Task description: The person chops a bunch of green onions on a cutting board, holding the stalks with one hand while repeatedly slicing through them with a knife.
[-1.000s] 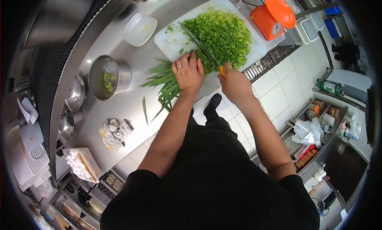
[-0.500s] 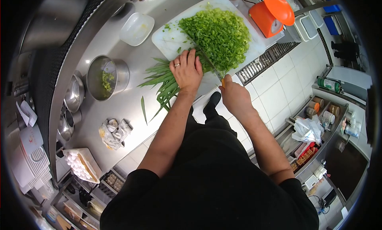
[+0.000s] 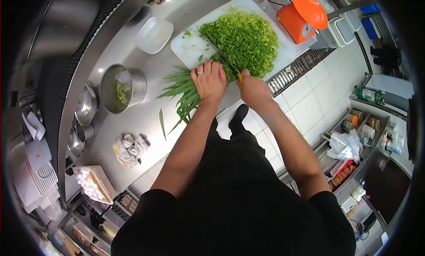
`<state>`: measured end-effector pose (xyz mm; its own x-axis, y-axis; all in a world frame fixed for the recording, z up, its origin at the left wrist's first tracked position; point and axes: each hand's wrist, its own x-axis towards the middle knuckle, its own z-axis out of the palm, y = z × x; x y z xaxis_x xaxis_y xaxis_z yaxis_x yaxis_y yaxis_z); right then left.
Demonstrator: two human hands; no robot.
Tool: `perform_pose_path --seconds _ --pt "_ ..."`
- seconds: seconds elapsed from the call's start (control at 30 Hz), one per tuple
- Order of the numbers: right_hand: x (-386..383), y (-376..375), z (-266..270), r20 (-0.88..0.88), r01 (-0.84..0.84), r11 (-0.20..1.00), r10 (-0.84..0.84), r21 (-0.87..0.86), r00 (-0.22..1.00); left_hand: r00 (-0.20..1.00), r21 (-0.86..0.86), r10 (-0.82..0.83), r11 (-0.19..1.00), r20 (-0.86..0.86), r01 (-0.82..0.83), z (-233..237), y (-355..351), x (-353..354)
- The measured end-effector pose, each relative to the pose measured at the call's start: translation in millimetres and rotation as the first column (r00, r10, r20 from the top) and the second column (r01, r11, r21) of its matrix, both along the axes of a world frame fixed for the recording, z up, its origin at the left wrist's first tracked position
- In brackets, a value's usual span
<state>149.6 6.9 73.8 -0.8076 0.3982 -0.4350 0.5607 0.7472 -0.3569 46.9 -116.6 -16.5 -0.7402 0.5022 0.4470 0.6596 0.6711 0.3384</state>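
Chopping looks well past halfway, judging by volumes. Done: a big pile of chopped greens [image 3: 242, 34] covers most of the white cutting board [image 3: 187, 47], heaped toward its far and right side, with a few loose bits scattered on the bare left part. Left: one bunch of long green leaves [image 3: 182, 93], uncut, lying across the board's near edge with the tips fanned out over the steel desk [image 3: 146, 116]. The cut end of the bunch sits right at the pile. Left hand [image 3: 209, 81] is on top of the bunch, fingers curled down over it and pinning it just behind the cut line. Right hand [image 3: 251, 88] has its fingers wrapped around the orange handle of the knife [image 3: 220, 54]; the blade runs diagonally away across the bunch's cut end and touches the greens. One stray leaf [image 3: 161, 123] lies alone on the desk near the bunch, not gathered in. The metal pot [image 3: 120, 87] to the left holds a small amount of green pieces, and the white container [image 3: 154, 33] beyond it looks nearly bare. The orange scale [image 3: 304, 14] stands just past the board's right corner. Estimate: the remaining bunch is a small fraction of what's already cut.
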Motion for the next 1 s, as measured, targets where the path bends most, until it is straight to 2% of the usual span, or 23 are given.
perform_pose_path --seconds 0.17,0.2,0.3,0.5,0.67,0.77,0.9,1.0 --pt "25.4 -12.1 60.2 0.047 -0.019 0.999 0.017 0.032 0.999 0.999 -0.013 0.000 1.000 0.038 0.001 3.6 1.1 -0.9" --pt "34.2 -14.1 61.5 0.005 -0.038 0.997 0.038 0.061 0.999 0.999 -0.016 0.005 1.000 0.046 -0.004 4.2 0.8 -1.4" --pt "46.3 -19.8 62.7 0.071 -0.062 0.994 0.056 0.085 0.996 0.999 -0.034 0.012 0.999 0.052 -0.011 5.8 0.7 -1.7" --pt "54.1 -22.1 51.3 0.117 -0.030 0.999 0.026 0.038 0.993 1.000 -0.004 -0.002 1.000 0.029 0.002 2.5 1.5 -3.9" --pt "29.2 -17.4 -12.2 0.055 0.026 1.000 -0.027 0.006 0.998 0.999 0.012 -0.037 0.999 0.035 0.037 0.0 1.1 -6.5" --pt "2.0 -7.3 -25.7 -0.008 0.014 1.000 -0.014 -0.018 1.000 0.999 0.003 -0.029 1.000 0.020 0.029 2.7 -0.5 -9.3" --pt "2.0 0.1 8.6 -0.007 -0.049 0.999 0.049 -0.009 0.999 1.000 0.027 -0.021 0.999 0.015 0.020 -2.7 1.9 -7.1" --pt "18.1 -8.7 52.1 0.032 -0.030 0.999 0.030 0.014 0.999 0.999 -0.005 -0.006 1.000 0.040 0.006 1.7 1.3 -5.1"
